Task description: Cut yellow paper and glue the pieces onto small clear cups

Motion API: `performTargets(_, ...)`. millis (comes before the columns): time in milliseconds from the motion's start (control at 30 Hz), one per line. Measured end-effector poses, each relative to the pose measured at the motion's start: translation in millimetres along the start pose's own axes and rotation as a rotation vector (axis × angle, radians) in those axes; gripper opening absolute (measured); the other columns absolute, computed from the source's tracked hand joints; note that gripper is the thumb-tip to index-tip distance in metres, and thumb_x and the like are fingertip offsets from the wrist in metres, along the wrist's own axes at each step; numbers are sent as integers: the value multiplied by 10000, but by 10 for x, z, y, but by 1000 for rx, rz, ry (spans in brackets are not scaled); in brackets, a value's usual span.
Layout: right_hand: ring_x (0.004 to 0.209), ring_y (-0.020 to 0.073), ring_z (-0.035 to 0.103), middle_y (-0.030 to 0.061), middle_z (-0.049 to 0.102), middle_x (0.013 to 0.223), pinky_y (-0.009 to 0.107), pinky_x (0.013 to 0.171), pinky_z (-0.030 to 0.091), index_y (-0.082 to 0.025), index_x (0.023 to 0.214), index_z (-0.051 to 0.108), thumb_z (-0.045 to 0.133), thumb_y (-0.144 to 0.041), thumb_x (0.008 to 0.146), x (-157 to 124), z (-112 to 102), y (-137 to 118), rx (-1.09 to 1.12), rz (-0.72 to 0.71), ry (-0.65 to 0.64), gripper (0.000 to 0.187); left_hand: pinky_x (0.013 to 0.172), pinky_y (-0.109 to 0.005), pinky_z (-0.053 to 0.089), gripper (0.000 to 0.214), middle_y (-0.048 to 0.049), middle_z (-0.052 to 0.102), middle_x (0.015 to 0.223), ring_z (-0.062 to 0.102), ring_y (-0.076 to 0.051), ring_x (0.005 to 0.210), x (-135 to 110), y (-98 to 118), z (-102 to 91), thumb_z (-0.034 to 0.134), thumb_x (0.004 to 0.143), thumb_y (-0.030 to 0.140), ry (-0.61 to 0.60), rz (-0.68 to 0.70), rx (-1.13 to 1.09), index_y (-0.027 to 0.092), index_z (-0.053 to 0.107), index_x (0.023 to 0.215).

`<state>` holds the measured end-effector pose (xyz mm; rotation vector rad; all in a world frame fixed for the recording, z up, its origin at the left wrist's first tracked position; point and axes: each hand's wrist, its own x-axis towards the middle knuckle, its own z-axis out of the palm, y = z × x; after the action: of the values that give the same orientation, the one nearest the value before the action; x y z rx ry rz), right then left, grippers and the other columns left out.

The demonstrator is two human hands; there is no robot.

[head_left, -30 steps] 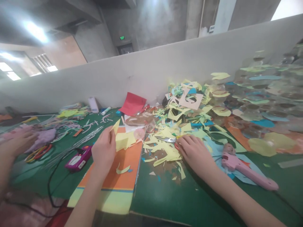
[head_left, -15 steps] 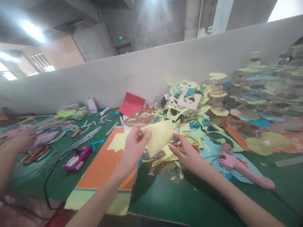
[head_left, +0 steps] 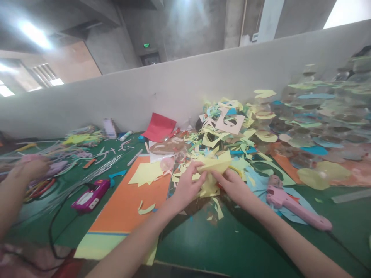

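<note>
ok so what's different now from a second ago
The left hand, holding yellow paper, has moved right from over the orange sheet to above the scraps. The right hand, earlier at the scissors, now grips the paper too; whether it let go of them is unclear. The glue gun and purple box stayed put.

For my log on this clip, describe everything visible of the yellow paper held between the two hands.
The yellow paper is pale, matte and thin-looking, with no printing that I can make out. It is tilted and looks bent or folded, though fingers hide part of its near edge. The left hand and the right hand pinch it from the near side, in front of a heap of paper scraps.
</note>
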<state>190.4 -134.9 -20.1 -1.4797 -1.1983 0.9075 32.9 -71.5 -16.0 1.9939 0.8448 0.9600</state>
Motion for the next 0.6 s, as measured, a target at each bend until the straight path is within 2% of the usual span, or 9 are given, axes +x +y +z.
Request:
performTargets(67, 955, 273, 680, 105, 731, 986, 370, 840, 541, -153, 1087, 645, 500, -543, 859, 11, -14, -11, -4, -38, 14, 474, 857, -315, 492, 251, -79, 608, 1170, 573, -214, 1087, 8, -50, -12, 515, 935, 395, 47, 65, 79, 228, 570, 1114)
performTargets(167, 917, 281, 694, 91, 748, 948, 366, 772, 559, -179, 1032, 673, 530, -546, 837, 19, -46, -41, -14, -81, 32, 439, 985, -374, 426, 290, -99, 576, 1244, 511, -234, 1185, 20, -61, -56, 491, 952, 385, 127, 142, 151, 227, 540, 1189)
performTargets(233, 873, 283, 696, 77, 754, 884, 356, 709, 563, -192, 956, 695, 552, -563, 817, 19, -61, -55, -53, -102, 52, 421, 1005, -376, 405, 306, -93, 574, 1263, 501, -230, 1193, 32, -56, -81, 480, 962, 401, 95, 132, 154, 232, 537, 1211)
performTargets(333, 816, 275, 686, 73, 752, 855, 343, 661, 550, -192, 911, 697, 567, -574, 802, 11, -66, -55, -75, -95, 46, 418, 955, -342, 414, 253, -61, 639, 1104, 558, -212, 1057, 47, -44, -91, 464, 970, 412, 12, 78, 134, 224, 609, 1055)
performTargets(433, 794, 251, 668, 68, 742, 878, 324, 649, 529, -191, 928, 670, 555, -574, 807, 6, -59, -34, -26, -61, 38, 417, 858, -297, 431, 248, -31, 647, 926, 577, -190, 914, 48, -12, -73, 471, 961, 396, 1, 28, 89, 207, 608, 876)
performTargets(600, 660, 178, 530, 5, 583, 679, 273, 576, 437, -213, 692, 541, 470, -634, 852, 17, -61, 14, -48, -96, 138, 456, 757, -270, 432, 258, -5, 624, 816, 566, -169, 809, 33, 39, -50, 505, 927, 398, 7, -45, 22, 197, 590, 788)
